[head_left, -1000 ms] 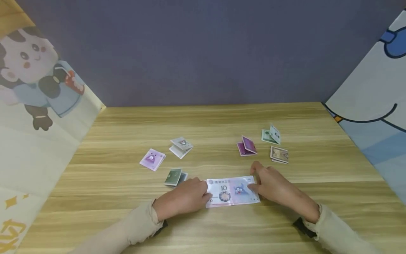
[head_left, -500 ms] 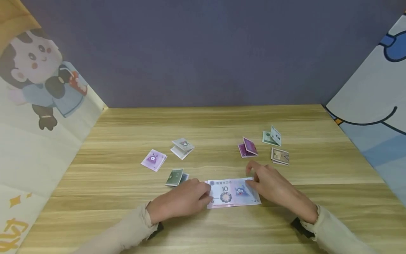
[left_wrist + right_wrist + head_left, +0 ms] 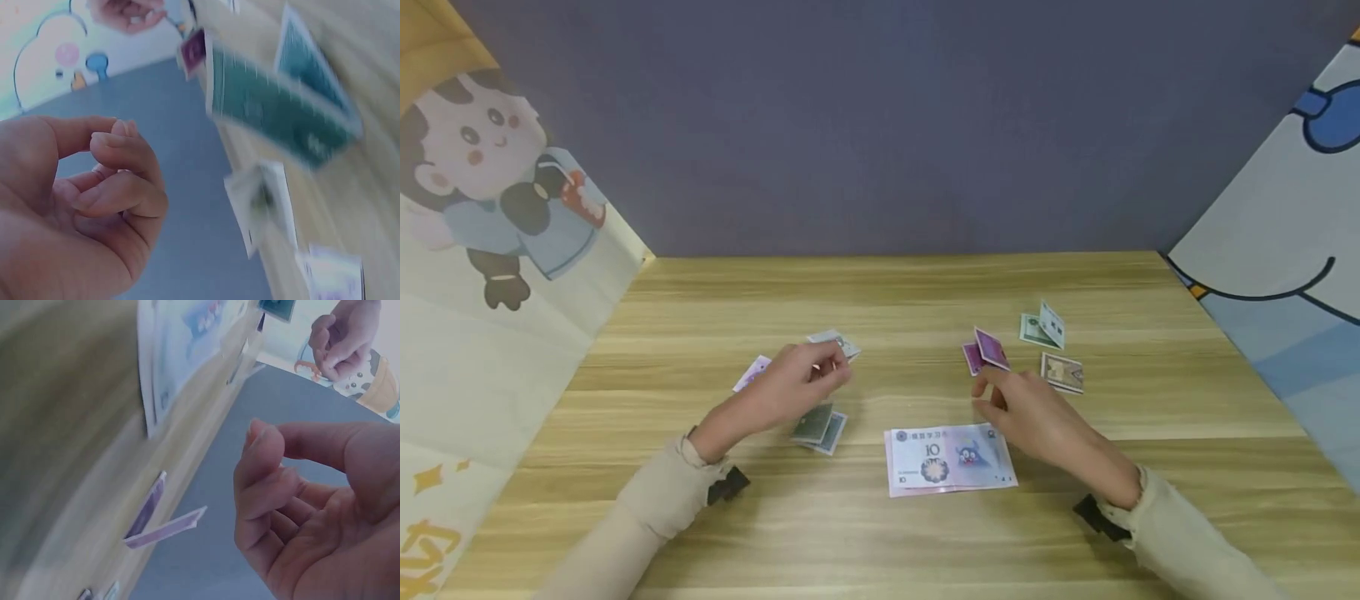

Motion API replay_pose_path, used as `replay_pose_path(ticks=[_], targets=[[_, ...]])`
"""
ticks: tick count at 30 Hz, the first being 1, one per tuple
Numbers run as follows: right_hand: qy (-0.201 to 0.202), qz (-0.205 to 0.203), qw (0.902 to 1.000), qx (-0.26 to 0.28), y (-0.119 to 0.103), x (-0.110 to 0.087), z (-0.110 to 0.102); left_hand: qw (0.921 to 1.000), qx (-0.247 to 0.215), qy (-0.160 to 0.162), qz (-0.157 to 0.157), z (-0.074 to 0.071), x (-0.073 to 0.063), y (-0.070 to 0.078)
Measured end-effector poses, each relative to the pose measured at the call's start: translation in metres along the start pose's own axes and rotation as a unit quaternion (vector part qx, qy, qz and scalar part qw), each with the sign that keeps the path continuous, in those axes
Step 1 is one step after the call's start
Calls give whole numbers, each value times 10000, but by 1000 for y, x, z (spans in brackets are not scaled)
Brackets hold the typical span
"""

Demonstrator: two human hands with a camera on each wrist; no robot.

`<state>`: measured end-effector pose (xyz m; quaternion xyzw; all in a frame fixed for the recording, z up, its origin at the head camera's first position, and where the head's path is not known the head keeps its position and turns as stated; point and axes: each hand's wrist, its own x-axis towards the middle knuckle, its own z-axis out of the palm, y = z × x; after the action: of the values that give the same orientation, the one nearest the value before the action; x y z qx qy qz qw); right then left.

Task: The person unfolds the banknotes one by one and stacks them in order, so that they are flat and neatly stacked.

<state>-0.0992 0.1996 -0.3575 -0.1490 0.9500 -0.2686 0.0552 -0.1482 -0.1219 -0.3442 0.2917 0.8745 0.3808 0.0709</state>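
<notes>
Over the folded green banknote [image 3: 812,425] my left hand [image 3: 786,387] hovers with loosely curled fingers and nothing in them. It partly covers the folded light purple note [image 3: 751,372] and the folded grey-white note [image 3: 842,340]. My right hand [image 3: 1033,417], likewise holding nothing, hangs with bent fingers just behind and right of an unfolded play banknote [image 3: 951,458] marked 10. This note lies flat on a second pinkish note [image 3: 891,477], whose edge shows at the left. The folded magenta note [image 3: 991,348] stands half open right behind the right fingertips.
A folded green note [image 3: 1041,327] and a folded brown note [image 3: 1063,372] lie at the right on the wooden table [image 3: 880,550]. A dark grey-blue wall [image 3: 895,125] closes off the back; printed panels flank both sides.
My left hand has let go of the 10 note and moved up and left over the folded notes. The right hand has come off the note's right corner, shifting slightly back.
</notes>
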Motion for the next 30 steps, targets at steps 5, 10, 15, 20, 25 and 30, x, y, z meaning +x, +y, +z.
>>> replay_pose_path(ticks=[5,10,15,20,25,30], targets=[[307,-187,9993,-66,2,6,-7,9985,132,471,-250,-27,0,-20],[569,-181,9982,-64,4,8,-12,9887,933,1039,-551,-54,-2,-35],[577,-143,9982,-121,7,9,-13,9770,1566,755,-1232,-66,-8,-48],[560,-145,9982,-168,9,10,-14,9602,1948,191,-1993,-65,-11,-59],[502,-94,9986,-112,12,13,-14,9426,2236,-303,-2462,-63,-13,-65],[457,-42,9988,-168,16,18,-12,9311,2413,-675,-2651,-61,-13,-67]])
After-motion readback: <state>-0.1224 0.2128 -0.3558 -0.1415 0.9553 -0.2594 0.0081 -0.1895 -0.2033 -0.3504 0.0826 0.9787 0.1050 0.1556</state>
